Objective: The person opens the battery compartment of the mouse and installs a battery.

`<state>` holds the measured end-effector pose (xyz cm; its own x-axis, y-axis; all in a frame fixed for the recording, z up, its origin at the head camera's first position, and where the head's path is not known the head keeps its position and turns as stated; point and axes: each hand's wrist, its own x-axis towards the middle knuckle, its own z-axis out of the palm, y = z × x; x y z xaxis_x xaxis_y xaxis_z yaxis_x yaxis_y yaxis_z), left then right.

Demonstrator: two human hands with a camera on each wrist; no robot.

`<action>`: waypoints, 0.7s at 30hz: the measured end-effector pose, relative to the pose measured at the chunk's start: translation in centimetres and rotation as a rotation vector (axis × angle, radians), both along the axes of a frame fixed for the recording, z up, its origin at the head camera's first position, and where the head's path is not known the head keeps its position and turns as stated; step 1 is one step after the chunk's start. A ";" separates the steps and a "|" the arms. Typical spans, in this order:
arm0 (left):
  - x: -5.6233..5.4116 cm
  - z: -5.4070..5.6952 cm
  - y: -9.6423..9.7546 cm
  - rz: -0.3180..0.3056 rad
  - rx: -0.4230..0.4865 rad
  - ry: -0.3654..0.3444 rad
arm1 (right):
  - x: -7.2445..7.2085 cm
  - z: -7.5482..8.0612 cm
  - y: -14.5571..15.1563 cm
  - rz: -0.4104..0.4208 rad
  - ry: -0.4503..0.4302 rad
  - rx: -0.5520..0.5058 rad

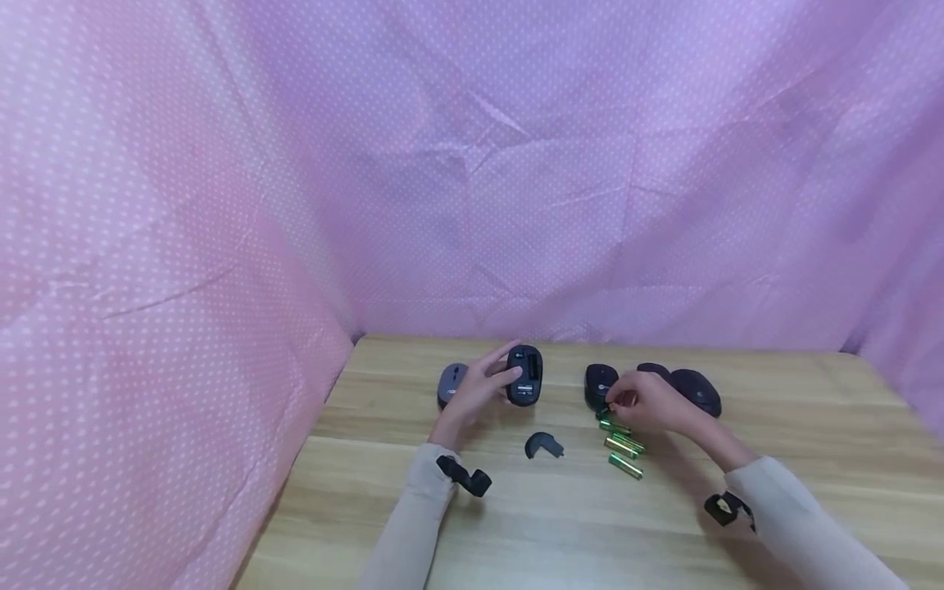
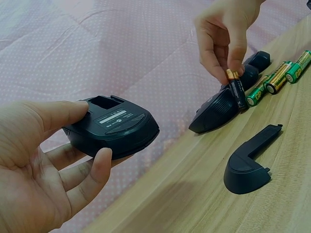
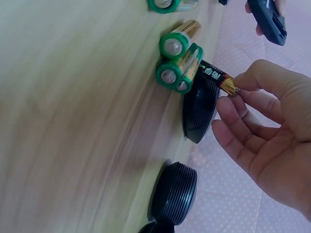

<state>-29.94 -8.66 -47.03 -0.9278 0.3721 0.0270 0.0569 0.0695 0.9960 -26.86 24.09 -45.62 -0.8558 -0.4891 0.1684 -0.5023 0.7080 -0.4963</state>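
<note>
My left hand [image 2: 53, 160] grips a black computer mouse [image 2: 116, 128], its underside turned up and its battery slot uncovered; the thumb lies beside the slot. In the head view this mouse [image 1: 524, 385] is held above the table's far left part. My right hand [image 1: 647, 401] pinches a black and gold battery [image 2: 235, 90] by its gold end between thumb and fingertips. The battery [image 3: 217, 77] slants down beside a dark mouse [image 3: 199, 109] and close to several green and gold batteries [image 1: 625, 445]. The mouse's curved battery cover [image 1: 544, 445] lies apart on the table between the hands.
A grey mouse [image 1: 450, 383] sits behind my left hand. Two more dark mice, one of them a larger one [image 1: 696, 392], stand beyond my right wrist. The wooden table [image 1: 531, 533] ends at a pink dotted curtain [image 1: 516, 205] along its back and left edges.
</note>
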 end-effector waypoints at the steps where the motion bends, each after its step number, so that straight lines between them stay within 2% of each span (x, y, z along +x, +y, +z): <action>1: 0.0 0.0 0.0 0.000 0.002 -0.001 | 0.0 0.1 -0.1 -0.008 0.003 -0.006; 6: 0.0 0.0 0.2 -0.003 0.018 0.000 | -0.1 0.3 -0.4 -0.035 -0.007 -0.086; 10: 0.0 0.0 0.3 -0.009 0.020 0.002 | -0.2 0.4 -0.5 -0.013 -0.024 -0.195; 18: -0.1 -0.2 0.5 -0.026 0.009 0.016 | -0.5 1.3 -1.8 -0.017 -0.133 -0.380; 21: 0.0 -0.3 0.7 -0.026 0.009 0.015 | -0.8 1.7 -2.7 -0.017 -0.168 -0.488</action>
<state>-29.94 -7.99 -47.28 -0.9172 0.3960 0.0441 0.0733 0.0590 0.9956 -27.62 21.36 -43.93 -0.8978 -0.3736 0.2331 -0.3778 0.3817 -0.8435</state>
